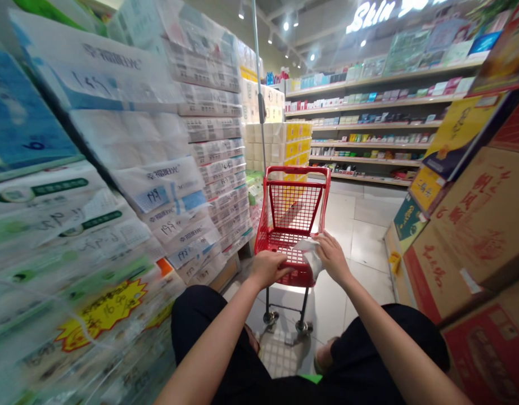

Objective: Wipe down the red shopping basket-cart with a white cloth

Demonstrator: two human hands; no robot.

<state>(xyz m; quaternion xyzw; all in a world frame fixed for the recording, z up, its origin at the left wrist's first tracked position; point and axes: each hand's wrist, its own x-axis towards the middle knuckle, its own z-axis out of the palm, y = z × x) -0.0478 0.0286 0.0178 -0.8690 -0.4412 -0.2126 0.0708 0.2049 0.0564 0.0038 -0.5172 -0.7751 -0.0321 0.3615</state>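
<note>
Between my knees stands a small red shopping cart [297, 197] with a mesh basket and dark legs on wheels. My left hand [270, 267] is closed on the near left rim of the basket. At the right side of the basket, my right hand [330, 253] presses a crumpled white cloth or tissue [312, 257] against the rim, its fingers closed over it. The cloth hangs partly outside the basket and partly over its inside. A thin metal pole [260, 95] rises behind the cart's left side.
Tall stacks of wrapped tissue packs [158, 191] line the left. Cardboard boxes [478, 225] are piled on the right. Ahead, shelves [369, 104] of small boxed goods span the back wall, with yellow-and-white packs [295, 146] in front. Pale floor tiles [362, 242] run between.
</note>
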